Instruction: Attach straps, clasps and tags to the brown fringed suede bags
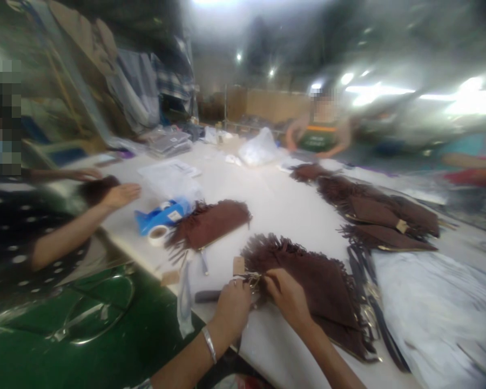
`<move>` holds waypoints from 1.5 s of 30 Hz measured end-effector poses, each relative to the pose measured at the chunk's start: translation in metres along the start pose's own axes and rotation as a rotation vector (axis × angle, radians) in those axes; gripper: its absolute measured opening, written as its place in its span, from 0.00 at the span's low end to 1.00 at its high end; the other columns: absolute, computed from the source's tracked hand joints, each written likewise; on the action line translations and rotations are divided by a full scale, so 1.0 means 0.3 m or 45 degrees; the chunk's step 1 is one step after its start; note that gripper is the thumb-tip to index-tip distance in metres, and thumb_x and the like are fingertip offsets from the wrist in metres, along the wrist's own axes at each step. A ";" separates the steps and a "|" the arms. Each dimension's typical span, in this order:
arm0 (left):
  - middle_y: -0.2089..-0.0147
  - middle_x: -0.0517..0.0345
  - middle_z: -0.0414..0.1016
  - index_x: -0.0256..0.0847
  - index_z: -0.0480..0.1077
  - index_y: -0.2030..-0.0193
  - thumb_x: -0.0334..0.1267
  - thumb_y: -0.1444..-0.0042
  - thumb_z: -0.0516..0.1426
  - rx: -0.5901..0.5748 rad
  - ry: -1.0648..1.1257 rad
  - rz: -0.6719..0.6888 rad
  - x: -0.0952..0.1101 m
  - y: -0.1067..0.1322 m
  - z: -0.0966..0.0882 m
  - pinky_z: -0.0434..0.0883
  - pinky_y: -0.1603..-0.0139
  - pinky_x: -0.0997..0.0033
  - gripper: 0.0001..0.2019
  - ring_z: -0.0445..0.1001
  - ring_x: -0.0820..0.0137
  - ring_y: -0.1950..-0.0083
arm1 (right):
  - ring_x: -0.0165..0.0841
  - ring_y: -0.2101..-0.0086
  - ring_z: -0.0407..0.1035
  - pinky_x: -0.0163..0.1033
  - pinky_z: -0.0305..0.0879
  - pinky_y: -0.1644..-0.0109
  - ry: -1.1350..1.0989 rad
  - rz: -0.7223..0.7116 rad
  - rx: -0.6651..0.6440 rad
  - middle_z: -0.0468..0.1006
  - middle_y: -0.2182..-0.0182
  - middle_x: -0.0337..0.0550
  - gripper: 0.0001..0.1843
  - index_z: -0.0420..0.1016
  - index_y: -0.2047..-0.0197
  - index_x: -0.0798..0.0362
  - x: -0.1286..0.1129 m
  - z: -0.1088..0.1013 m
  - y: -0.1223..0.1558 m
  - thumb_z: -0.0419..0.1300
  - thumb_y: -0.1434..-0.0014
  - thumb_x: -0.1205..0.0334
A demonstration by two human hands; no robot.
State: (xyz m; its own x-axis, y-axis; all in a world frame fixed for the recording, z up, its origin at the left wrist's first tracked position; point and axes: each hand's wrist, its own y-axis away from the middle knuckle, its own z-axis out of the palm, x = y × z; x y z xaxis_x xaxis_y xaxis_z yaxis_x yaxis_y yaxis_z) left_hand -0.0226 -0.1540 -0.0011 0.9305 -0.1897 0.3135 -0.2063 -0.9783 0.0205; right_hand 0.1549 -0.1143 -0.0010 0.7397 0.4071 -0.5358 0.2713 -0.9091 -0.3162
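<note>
My left hand (234, 308), with a silver bangle at its wrist, is closed at a gold-toned metal clasp (253, 280). A dark strap (207, 296) sticks out to the left from under this hand. Bent over the near corner of a dark brown fringed bag (319, 278), my right hand (287, 297) has its fingers closed beside the same clasp. The fingertips partly hide what they pinch. A tan hang tag (238, 266) sits just above my left hand. The bag lies flat on the white table (283, 197).
Another fringed bag (216, 222) lies beyond, beside a blue tape dispenser (164, 215) and a tape roll (159, 234). Several bags (372, 208), dark straps (383, 319) and white plastic bags (437, 308) are at right. A co-worker's hand (121, 195) works at left; others stand farther back.
</note>
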 end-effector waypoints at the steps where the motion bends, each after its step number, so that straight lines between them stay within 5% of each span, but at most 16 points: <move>1: 0.58 0.39 0.74 0.32 0.69 0.55 0.30 0.43 0.53 -0.033 0.009 0.009 -0.008 -0.010 0.001 0.67 0.57 0.58 0.10 0.72 0.54 0.57 | 0.33 0.61 0.71 0.37 0.65 0.55 -0.012 0.001 -0.009 0.76 0.62 0.41 0.09 0.72 0.57 0.51 0.001 -0.004 -0.003 0.51 0.34 0.59; 6: 0.63 0.47 0.77 0.37 0.71 0.60 0.28 0.44 0.50 -0.144 0.083 0.083 -0.131 -0.112 -0.069 0.67 0.59 0.66 0.10 0.75 0.61 0.61 | 0.32 0.60 0.70 0.35 0.65 0.56 -0.019 -0.059 -0.163 0.75 0.60 0.41 0.12 0.72 0.52 0.48 0.006 -0.015 0.000 0.50 0.33 0.59; 10: 0.64 0.54 0.77 0.41 0.71 0.64 0.30 0.45 0.53 -0.132 0.071 0.057 -0.181 -0.189 -0.117 0.69 0.59 0.67 0.07 0.75 0.63 0.61 | 0.35 0.53 0.66 0.38 0.64 0.51 0.133 -0.345 -0.401 0.71 0.50 0.44 0.21 0.66 0.41 0.43 0.009 -0.051 0.025 0.50 0.35 0.67; 14: 0.49 0.45 0.71 0.37 0.67 0.51 0.25 0.42 0.47 0.237 0.032 0.066 -0.121 -0.163 -0.086 0.64 0.43 0.54 0.15 0.69 0.59 0.46 | 0.37 0.51 0.62 0.43 0.60 0.48 0.320 -0.502 -0.527 0.68 0.46 0.47 0.27 0.63 0.39 0.44 -0.004 -0.090 0.039 0.51 0.40 0.72; 17: 0.47 0.46 0.68 0.39 0.66 0.49 0.28 0.38 0.46 0.489 0.143 0.256 -0.069 -0.103 -0.048 0.63 0.41 0.54 0.14 0.66 0.60 0.43 | 0.37 0.56 0.64 0.41 0.60 0.53 0.415 -0.511 -0.571 0.71 0.55 0.47 0.19 0.67 0.44 0.47 -0.025 -0.087 0.019 0.53 0.38 0.69; 21: 0.56 0.51 0.71 0.42 0.67 0.56 0.34 0.35 0.44 0.422 0.394 0.242 -0.060 -0.052 -0.008 0.69 0.48 0.58 0.11 0.71 0.63 0.52 | 0.34 0.62 0.67 0.36 0.58 0.62 0.372 -0.399 -0.464 0.74 0.64 0.43 0.08 0.70 0.57 0.50 -0.023 -0.046 -0.027 0.53 0.35 0.58; 27: 0.51 0.50 0.71 0.40 0.58 0.43 0.40 0.35 0.48 0.479 0.758 -0.078 -0.100 -0.041 0.069 0.72 0.51 0.60 0.16 0.73 0.64 0.52 | 0.28 0.73 0.70 0.33 0.51 0.71 0.430 0.030 -0.114 0.76 0.73 0.38 0.18 0.67 0.67 0.52 0.049 0.049 -0.057 0.44 0.30 0.55; 31: 0.46 0.48 0.66 0.40 0.62 0.47 0.37 0.38 0.52 0.539 0.463 0.120 -0.082 -0.013 0.097 0.68 0.44 0.54 0.13 0.67 0.60 0.44 | 0.31 0.73 0.71 0.34 0.49 0.73 0.506 0.057 -0.080 0.76 0.72 0.43 0.19 0.67 0.67 0.53 0.069 0.096 -0.054 0.42 0.29 0.56; 34: 0.52 0.50 0.69 0.41 0.68 0.56 0.33 0.37 0.50 0.448 0.177 0.328 -0.044 0.005 0.100 0.67 0.46 0.53 0.07 0.68 0.60 0.48 | 0.32 0.72 0.71 0.34 0.50 0.73 0.537 0.054 -0.075 0.75 0.72 0.44 0.17 0.68 0.66 0.53 0.067 0.113 -0.051 0.44 0.30 0.57; 37: 0.52 0.51 0.70 0.42 0.69 0.53 0.31 0.38 0.50 0.374 0.018 0.480 -0.006 -0.002 0.100 0.67 0.46 0.54 0.10 0.67 0.60 0.48 | 0.33 0.71 0.72 0.34 0.53 0.72 0.537 0.056 -0.072 0.75 0.72 0.44 0.17 0.68 0.66 0.53 0.061 0.117 -0.051 0.45 0.30 0.57; 42: 0.54 0.52 0.71 0.42 0.70 0.52 0.29 0.38 0.50 0.334 -0.051 0.460 0.017 -0.051 0.101 0.68 0.50 0.58 0.11 0.68 0.62 0.52 | 0.31 0.70 0.72 0.34 0.60 0.69 0.448 0.053 -0.068 0.76 0.70 0.42 0.16 0.69 0.64 0.52 0.048 0.074 -0.038 0.44 0.30 0.58; 45: 0.54 0.52 0.72 0.41 0.70 0.52 0.29 0.38 0.50 0.374 -0.082 0.397 0.005 -0.059 0.115 0.67 0.51 0.58 0.12 0.68 0.61 0.52 | 0.32 0.60 0.71 0.35 0.64 0.57 0.319 -0.081 -0.083 0.76 0.59 0.43 0.15 0.67 0.50 0.51 0.046 0.025 -0.005 0.50 0.33 0.52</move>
State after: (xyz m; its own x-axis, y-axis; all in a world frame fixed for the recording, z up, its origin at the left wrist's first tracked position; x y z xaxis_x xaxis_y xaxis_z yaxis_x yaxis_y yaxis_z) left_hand -0.0071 -0.1398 -0.0339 0.8560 -0.4760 0.2019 -0.3945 -0.8537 -0.3399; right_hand 0.1601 -0.1066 -0.0139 0.8471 0.4366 -0.3030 0.3554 -0.8893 -0.2878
